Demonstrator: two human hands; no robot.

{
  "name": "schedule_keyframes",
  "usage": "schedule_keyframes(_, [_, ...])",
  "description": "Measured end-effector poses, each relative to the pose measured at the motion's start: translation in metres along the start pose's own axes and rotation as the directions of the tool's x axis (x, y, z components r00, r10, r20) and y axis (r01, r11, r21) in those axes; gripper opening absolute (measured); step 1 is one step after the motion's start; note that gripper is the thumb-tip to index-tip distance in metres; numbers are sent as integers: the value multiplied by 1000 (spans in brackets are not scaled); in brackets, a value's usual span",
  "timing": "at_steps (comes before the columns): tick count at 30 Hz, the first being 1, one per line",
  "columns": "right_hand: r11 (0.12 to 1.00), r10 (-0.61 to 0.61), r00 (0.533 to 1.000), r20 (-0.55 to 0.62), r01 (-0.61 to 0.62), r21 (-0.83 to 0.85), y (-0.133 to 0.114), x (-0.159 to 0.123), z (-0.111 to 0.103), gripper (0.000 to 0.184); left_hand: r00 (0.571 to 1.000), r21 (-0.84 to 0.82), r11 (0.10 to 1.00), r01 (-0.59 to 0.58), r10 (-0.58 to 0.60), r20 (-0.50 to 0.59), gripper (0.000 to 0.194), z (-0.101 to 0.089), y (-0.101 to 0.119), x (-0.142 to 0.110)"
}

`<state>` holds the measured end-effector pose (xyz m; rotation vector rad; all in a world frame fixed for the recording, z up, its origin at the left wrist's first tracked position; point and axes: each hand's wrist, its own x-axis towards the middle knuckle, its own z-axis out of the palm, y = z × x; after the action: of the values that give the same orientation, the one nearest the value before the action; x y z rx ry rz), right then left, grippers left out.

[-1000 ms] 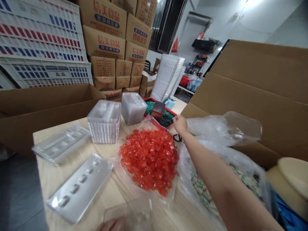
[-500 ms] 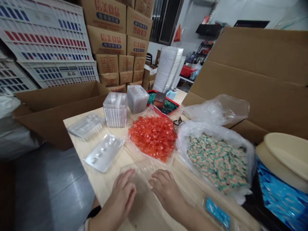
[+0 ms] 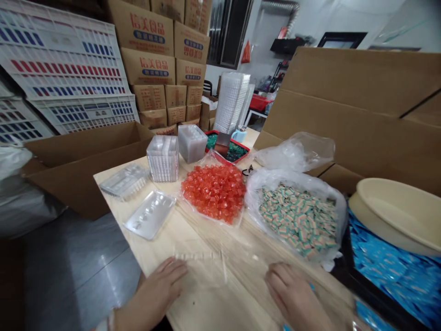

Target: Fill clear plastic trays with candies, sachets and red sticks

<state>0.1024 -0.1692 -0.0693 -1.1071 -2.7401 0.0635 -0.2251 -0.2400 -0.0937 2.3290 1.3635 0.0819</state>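
Observation:
A clear plastic tray [image 3: 203, 269] lies on the wooden tabletop in front of me, its outline faint. My left hand [image 3: 165, 285] is at its left edge with the fingers bent together, the thumb hidden. To the right, apart from that tray, my right hand [image 3: 292, 289] is low over the table, slightly blurred. Its fingers are curled, and whatever they hold is hidden; bits of blue show beside it. A blue packet [image 3: 372, 317] lies farther right. Beyond the hands are red wrapped pieces [image 3: 213, 191] on a plastic bag and a bag of green-and-pink packets [image 3: 299, 218].
Moulded clear lids [image 3: 149, 215] and stacked clear containers [image 3: 163, 158] stand at left. Behind are a red tray [image 3: 237, 156] and a tall container stack [image 3: 232, 101]. A cream basin [image 3: 399, 211] sits over blue packets [image 3: 392, 271]. Cardboard boxes [image 3: 93, 156] flank the table.
My right hand has left the clear tray and moved right. My left hand has shifted slightly left and down, staying at the tray's edge. The camera view has turned a little to the right.

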Motion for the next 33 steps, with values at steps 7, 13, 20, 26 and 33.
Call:
schedule_keyframes(7, [999, 35, 998, 59, -37, 32, 18, 75, -11, 20, 940, -93, 995, 31, -61, -336, 28, -63, -17, 36])
schedule_keyframes(13, [956, 291, 956, -20, -292, -10, 92, 229, -20, 26, 829, -106, 952, 288, -303, -471, 26, -132, -74, 189])
schedule_keyframes(20, [914, 404, 913, 48, -401, -55, 168, 354, 30, 33, 787, -115, 865, 489, -494, -371, 24, -145, -148, 324])
schedule_keyframes(26, [936, 351, 906, 236, -349, -51, 226, 386, 57, 21, 775, -90, 811, 578, -580, -252, 24, -136, -188, 379])
schedule_keyframes(33, [935, 355, 908, 223, -342, -96, 262, 390, 60, 29, 751, -125, 795, 594, -603, -268, 26, -142, -192, 419])
